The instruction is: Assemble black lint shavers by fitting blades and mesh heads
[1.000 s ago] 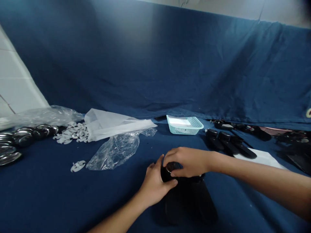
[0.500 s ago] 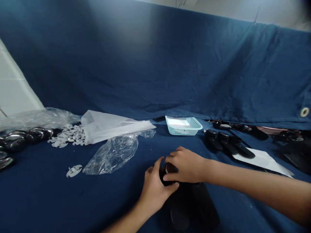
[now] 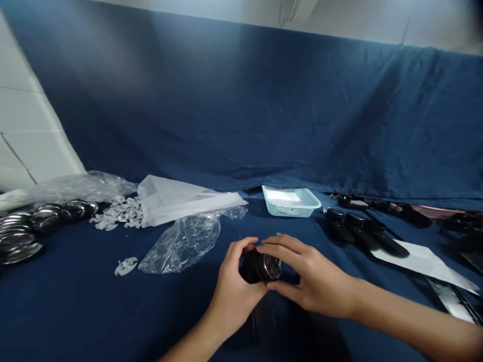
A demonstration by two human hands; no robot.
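Note:
A black cylindrical part [image 3: 253,267] with a shiny, grille-like round end is held up in the middle, between my hands. My left hand [image 3: 237,286] is closed round its left side, thumb underneath. From the right, my right hand [image 3: 313,274] grips the rim of the patterned end, with fingers on top and the thumb below. Beneath my hands lies a long dark shape [image 3: 271,322]; its outline is hard to make out against the cloth, and whether it is joined to the part is hidden.
Grey plastic pieces [image 3: 123,212] spill from a white bag [image 3: 177,201], beside clear plastic wrap [image 3: 184,246]. Shiny black round parts [image 3: 22,236] are stacked left. A light-blue basket [image 3: 290,210] stands behind. Several black handled pieces [image 3: 362,231] and white paper [image 3: 426,264] lie right.
The black part has been turned so its patterned end faces right and shows. My right hand has shifted from over its top to that end. The view has tilted slightly.

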